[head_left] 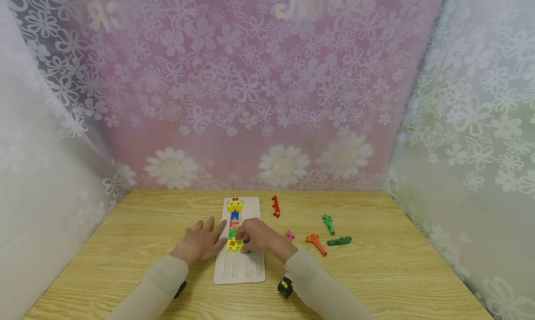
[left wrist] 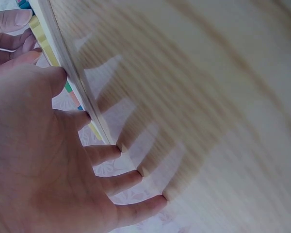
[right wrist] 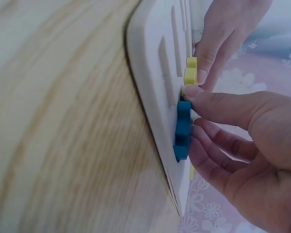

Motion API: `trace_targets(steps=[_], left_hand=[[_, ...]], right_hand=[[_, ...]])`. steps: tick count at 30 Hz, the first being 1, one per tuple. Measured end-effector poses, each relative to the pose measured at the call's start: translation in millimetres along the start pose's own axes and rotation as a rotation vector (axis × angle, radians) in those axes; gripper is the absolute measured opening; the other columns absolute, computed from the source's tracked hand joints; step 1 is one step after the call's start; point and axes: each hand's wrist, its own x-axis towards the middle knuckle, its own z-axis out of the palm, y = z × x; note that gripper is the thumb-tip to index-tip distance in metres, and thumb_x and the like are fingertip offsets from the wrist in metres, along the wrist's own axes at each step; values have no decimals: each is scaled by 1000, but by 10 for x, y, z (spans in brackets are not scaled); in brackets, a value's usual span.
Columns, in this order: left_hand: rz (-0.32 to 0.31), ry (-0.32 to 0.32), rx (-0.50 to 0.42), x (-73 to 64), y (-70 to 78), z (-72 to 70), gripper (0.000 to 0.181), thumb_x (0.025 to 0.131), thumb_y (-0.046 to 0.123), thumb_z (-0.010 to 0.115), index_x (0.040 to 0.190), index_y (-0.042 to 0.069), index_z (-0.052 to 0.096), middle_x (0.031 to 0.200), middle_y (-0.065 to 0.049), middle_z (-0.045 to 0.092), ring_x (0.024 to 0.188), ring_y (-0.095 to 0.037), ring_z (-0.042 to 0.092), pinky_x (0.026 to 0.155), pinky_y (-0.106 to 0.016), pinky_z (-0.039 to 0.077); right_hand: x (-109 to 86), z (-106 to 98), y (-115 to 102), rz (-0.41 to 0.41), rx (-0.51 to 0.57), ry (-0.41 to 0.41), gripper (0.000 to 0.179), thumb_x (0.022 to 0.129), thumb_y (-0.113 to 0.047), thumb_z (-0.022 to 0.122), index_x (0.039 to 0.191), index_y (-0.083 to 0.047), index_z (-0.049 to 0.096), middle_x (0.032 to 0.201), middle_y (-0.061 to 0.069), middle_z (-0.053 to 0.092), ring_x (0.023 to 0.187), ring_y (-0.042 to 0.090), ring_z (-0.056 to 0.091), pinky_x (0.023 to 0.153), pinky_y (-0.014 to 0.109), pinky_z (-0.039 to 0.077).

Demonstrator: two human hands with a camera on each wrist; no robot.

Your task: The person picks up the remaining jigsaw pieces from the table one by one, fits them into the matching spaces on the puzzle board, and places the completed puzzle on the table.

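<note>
A white wooden puzzle board (head_left: 251, 208) lies upright before me, with a yellow giraffe head (head_left: 235, 205) at its top. Below the head run blue, pink and green pieces, then a yellow piece (head_left: 232, 245). My right hand (head_left: 258, 236) is over the board's right half, its thumb and curled fingers holding a teal puzzle piece (right wrist: 183, 131) beside the yellow one. The hand mostly hides that piece in the head view. My left hand (head_left: 201, 242) lies with fingers spread on the table, its thumb touching the board's left edge.
Right of the board, a red piece (head_left: 276, 206) lies farthest back. Nearer are a pink piece (head_left: 290, 235), an orange piece (head_left: 316, 244), a green piece (head_left: 328, 223) and a dark green piece (head_left: 339, 241). Flowered curtains surround the wooden table (head_left: 376, 273).
</note>
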Motion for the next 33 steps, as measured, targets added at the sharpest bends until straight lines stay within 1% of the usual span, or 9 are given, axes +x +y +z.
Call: trace_targets(steps=[7,11,13,16,19,24,25,28,33], left_hand=[[2,8,4,-11,-7,9,61,108,50,41,162,21,35,165,-22,35,145,-54,39,108,-79,35],[6,4,3,-22,-16,15,62,109,50,41,163,21,35,166,-21,34,145,-54,39,108,-78,34],[8,-1,1,-24,-19,17,62,109,51,41,163,22,34,166,-21,34,146,-54,38,109,-78,34],[5,-7,5,-26,-22,11,62,109,51,40,163,22,33,167,-21,33,146,-54,38,110,-78,33],[-1,-10,12,-26,-23,9,62,109,52,40,163,23,33,167,-20,32,147,-53,37,111,-77,33],[-3,-12,7,-21,-25,23,63,108,53,40,163,23,34,167,-20,33,147,-53,37,111,-77,33],[-3,-10,6,-21,-24,23,63,108,53,41,163,23,34,167,-20,33,147,-53,37,111,-77,33],[-5,-4,6,-23,-25,25,63,108,53,41,163,23,34,167,-20,33,147,-53,37,111,-77,33],[-5,-7,10,-26,-31,18,63,108,53,40,164,24,32,168,-19,32,149,-52,36,112,-76,33]], right_hand=[[-14,-1,-6,-17,-4,5,26,83,-16,87,108,-12,80,103,-2,77,84,4,65,78,14,54],[-55,-45,-5,-19,-13,3,27,84,-21,87,109,-14,80,106,-2,74,89,8,65,81,17,54],[-72,-83,6,-11,-11,6,27,86,-22,86,111,-15,79,110,-2,73,96,12,66,86,21,55],[-97,-153,29,11,16,22,27,88,-22,83,114,-16,78,120,0,70,111,19,64,99,32,55],[-119,-232,69,22,58,37,30,90,-20,81,119,-14,77,131,3,67,124,25,59,110,44,50],[-134,-352,244,14,67,74,40,90,-19,81,128,-11,72,145,11,59,137,33,50,116,56,43],[-133,-377,292,13,65,83,41,90,-19,81,130,-11,71,148,12,57,140,35,48,119,58,39],[-123,-468,437,22,64,104,45,90,-18,81,133,-11,69,154,16,51,147,39,42,122,62,32],[-102,-597,699,43,79,100,49,91,-15,79,138,-10,65,161,20,42,153,43,33,121,64,33]])
